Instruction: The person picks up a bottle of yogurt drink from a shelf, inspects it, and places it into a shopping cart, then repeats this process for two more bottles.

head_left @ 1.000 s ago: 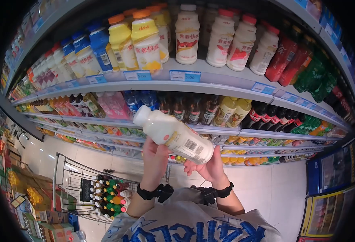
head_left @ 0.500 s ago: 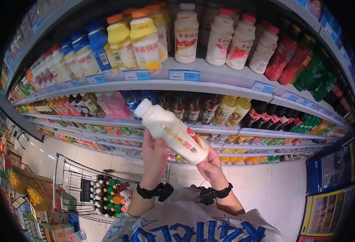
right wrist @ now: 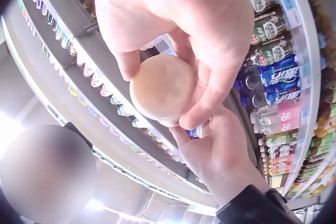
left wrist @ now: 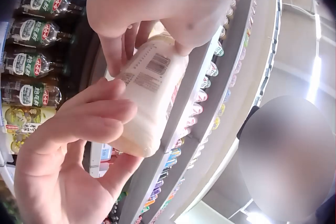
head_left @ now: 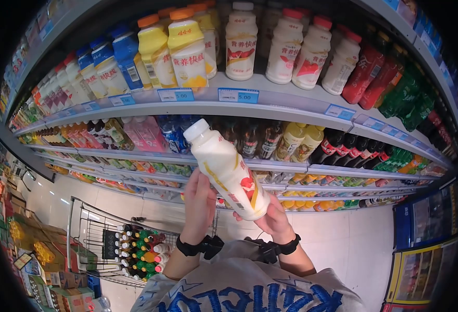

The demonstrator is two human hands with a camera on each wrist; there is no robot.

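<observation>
The bottle is up in front of the shelves, tilted with its white cap to the upper left. The left hand pinches its upper part, thumb on one side and fingers on the other; the head view hides some of those fingertips. The right hand has its thumb and fingers curled round the base.

The right wrist view shows little but the bottom; both wrist views hide the cap. The left wrist view shows a barcode, its small print unreadable. A grey blur covers part of each wrist view.

The bottle blocks some dark bottles behind it. Above, white bottles stand on the upper shelf, the rows behind them lost in shadow. Lower left, a cart holds more drinks, partly covered by the left forearm. The shirt's lettering is cut off below.
</observation>
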